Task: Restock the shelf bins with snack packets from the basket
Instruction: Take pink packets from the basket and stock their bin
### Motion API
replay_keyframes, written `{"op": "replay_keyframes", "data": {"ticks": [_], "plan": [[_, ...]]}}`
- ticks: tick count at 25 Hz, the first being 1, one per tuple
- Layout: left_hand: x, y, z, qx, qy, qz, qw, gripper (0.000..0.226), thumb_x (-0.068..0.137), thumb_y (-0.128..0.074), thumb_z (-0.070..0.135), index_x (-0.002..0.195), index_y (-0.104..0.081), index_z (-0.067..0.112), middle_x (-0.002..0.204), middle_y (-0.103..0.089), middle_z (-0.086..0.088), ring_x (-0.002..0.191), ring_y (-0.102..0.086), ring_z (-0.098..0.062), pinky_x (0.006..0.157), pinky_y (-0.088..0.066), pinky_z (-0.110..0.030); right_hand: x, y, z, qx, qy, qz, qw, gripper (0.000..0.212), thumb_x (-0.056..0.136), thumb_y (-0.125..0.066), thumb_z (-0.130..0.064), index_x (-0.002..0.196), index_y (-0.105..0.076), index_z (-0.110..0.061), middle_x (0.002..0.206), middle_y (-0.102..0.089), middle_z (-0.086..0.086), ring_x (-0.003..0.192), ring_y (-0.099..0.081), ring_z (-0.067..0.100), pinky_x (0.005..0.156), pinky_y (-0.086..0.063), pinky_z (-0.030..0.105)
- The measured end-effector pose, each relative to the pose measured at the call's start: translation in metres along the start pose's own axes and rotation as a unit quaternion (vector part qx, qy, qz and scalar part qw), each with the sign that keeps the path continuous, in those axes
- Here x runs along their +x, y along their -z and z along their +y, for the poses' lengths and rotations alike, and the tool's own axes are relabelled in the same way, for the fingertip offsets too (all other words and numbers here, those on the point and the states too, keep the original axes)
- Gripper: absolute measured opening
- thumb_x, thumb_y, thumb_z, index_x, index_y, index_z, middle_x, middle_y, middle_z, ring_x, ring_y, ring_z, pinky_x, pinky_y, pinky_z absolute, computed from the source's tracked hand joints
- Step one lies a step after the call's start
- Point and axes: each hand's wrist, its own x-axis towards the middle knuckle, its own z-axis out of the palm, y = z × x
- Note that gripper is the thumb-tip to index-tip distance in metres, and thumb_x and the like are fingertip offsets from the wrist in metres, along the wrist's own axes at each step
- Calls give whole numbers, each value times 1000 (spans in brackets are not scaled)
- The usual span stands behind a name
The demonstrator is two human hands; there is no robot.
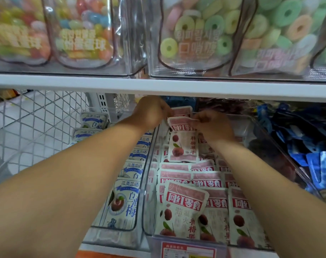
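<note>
Right fingers: closed in a pinch on the top right edge of the held packet.
Left fingers: curled at the held packet's top left corner; the back of the left hand hides whether they clamp it.
Right hand: just right of the held packet, knuckles up.
Held packet, axis: long axis runs up and down, red banner end on top, printed face toward the camera.
Held packet, place: hangs below and between the two hands, over the back half of the clear bin, under the shelf board.
Price label: nearest, on the shelf's front edge below the bin.
Front row of pink packets: stand upright in the clear bin, banners up, more rows behind them.
White-and-blue packets: fill the neighbouring bin on the left, upright, in a file running back.
Blue packets: heaped to the right of the clear bin.
Second pink packet: just behind the held one, between the hands.
White wire mesh: far left, behind the left forearm.
Candy tubs: farthest, on top of the shelf board, clear, holding coloured balls and rings.
</note>
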Motion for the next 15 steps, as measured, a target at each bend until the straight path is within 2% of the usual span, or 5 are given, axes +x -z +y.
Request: {"op": "replay_keyframes", "data": {"ticks": [3, 6, 9, 12, 15], "plan": [[-5, 8, -4, 7, -55, -70, 996, 34, 87, -69, 35, 85, -76, 2, 76, -65, -23, 69, -60, -33, 59, -37, -21, 5, -12, 4, 22, 19, 37, 999, 5, 87, -71, -21, 86, -66, -20, 83, -66, -11, 75, -60, 2, 60, -45, 10], [-6, 5, -6, 32, -46, -68, 996, 31, 80, -78, 25, 88, -74, -5, 93, -66, -25, 87, -57, -26, 59, -30, -1, 6, -13, 11, 43, -8, 1, 999, 10, 87, -71, -20, 96, -68, -17, 91, -69, -6, 80, -64, 4, 68, -52, 11], [0, -3, -4, 38, -13, -57, 998, 31, 77, -81, 23, 91, -74, -5, 96, -69, -19, 88, -60, -23, 62, -34, -17, 1, -9, 16, 57, -83, -49, 994, 32, 86, -73, -18, 117, -64, -14, 108, -70, 5, 88, -69, 17, 71, -58, 23], [0, -7, -2, 54, -1, -47, 997, 31, 73, -84, 22, 98, -77, 4, 100, -71, -9, 87, -60, -16, 76, -41, -23, -14, 5, 2, -119, -96, -84, 985, 36, 85, -72, -36, 112, -65, -12, 102, -69, 2, 84, -65, 17, 66, -50, 25], [0, -8, -3, 68, 12, -25, 997, 35, 69, -86, 25, 99, -77, 11, 111, -68, -10, 105, -60, -24, 96, -48, -36, -39, 29, -19, -296, -83, -300, 903, 36, 83, -63, -59, 85, -67, -23, 96, -68, -2, 90, -62, 16, 76, -49, 28]]}}
